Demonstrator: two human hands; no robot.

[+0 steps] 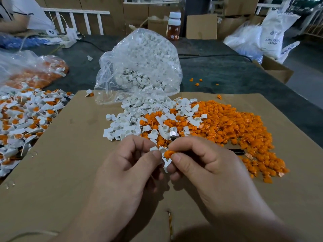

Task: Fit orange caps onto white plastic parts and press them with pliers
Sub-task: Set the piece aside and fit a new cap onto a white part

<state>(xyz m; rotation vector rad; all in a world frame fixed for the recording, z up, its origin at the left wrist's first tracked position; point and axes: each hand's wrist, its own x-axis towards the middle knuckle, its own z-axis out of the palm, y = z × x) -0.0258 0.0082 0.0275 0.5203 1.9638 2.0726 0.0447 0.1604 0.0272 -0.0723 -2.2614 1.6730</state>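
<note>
head view: a white part (pixel 163 151) is pinched by the left hand (pixel 129 165). an orange cap (pixel 169 153) is pinched by the right hand (pixel 201 163), between thumb and first finger. so both hands are closed on small things. these two things are held up on the near side of the clear bag (pixel 139 67), well apart from it.

the cap is touching the round cup of the white part, on the cup's right side. the cup's mouth looks turned toward the right hand, so a push to the left is likely needed to seat the cap. the cap does not look pushed all the way in yet. the long side of the white part seems to run from the cup down toward the person, but some of it is hidden by fingers.

a dark handle (pixel 236 151) can be seen past the right hand. it is thought to be the pliers. whether it is held cannot be told.

a cardboard sheet (pixel 70 172) is spread in front of the bag. loose white parts (pixel 125 123) are spilled from the bag's mouth, with a pile of orange caps (pixel 227 126) to the right of them. to the left of the bag, a heap of finished pieces (pixel 22 116) is seen. behind the bag, a bottle (pixel 173 27) and brown boxes (pixel 201 27) are stood.
</note>
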